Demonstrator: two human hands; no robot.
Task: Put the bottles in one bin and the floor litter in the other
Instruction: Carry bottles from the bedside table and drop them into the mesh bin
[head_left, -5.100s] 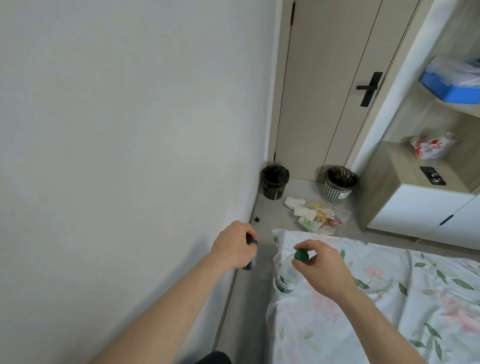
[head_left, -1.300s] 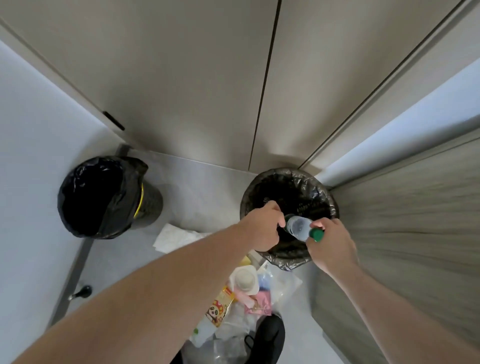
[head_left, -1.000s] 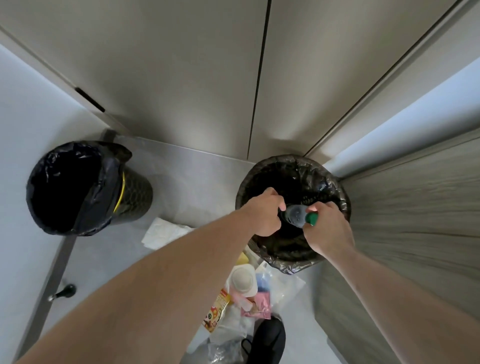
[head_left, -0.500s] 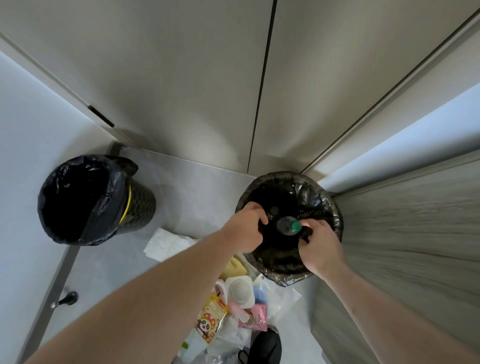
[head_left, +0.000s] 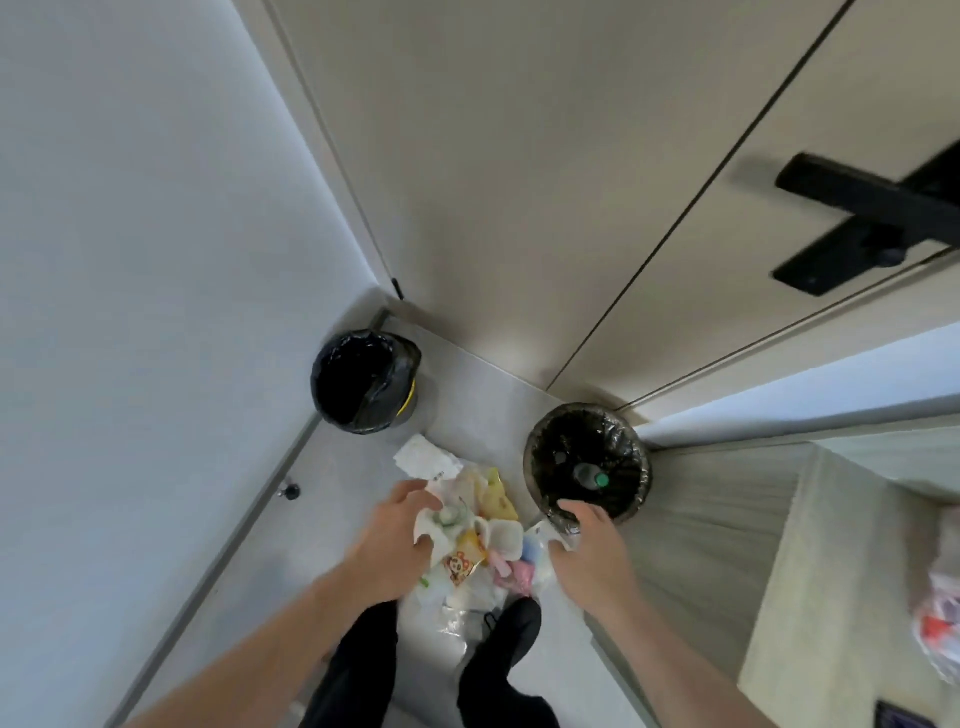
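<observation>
A clear bottle with a green cap (head_left: 588, 475) lies inside the right bin (head_left: 535, 441), which has a black liner. The left bin (head_left: 400, 374), also lined in black, stands by the wall and looks dark inside. A pile of floor litter (head_left: 480, 540) of wrappers, tissues and small packets lies on the grey floor between and in front of the bins. My left hand (head_left: 392, 540) hovers over the pile's left side with fingers loosely spread, holding nothing. My right hand (head_left: 589, 551) hangs over the pile's right side, near the right bin's front rim, fingers relaxed and empty.
A closed door with a black handle (head_left: 872, 228) stands behind the bins. A wooden cabinet (head_left: 779, 545) is close on the right. A white wall and a small door stopper (head_left: 289, 491) are on the left. My dark shoes (head_left: 511, 639) stand just before the litter.
Both hands let go of their bottles into the right bin and pulled back toward me. My head rose, and the hands now hang over the litter pile.
</observation>
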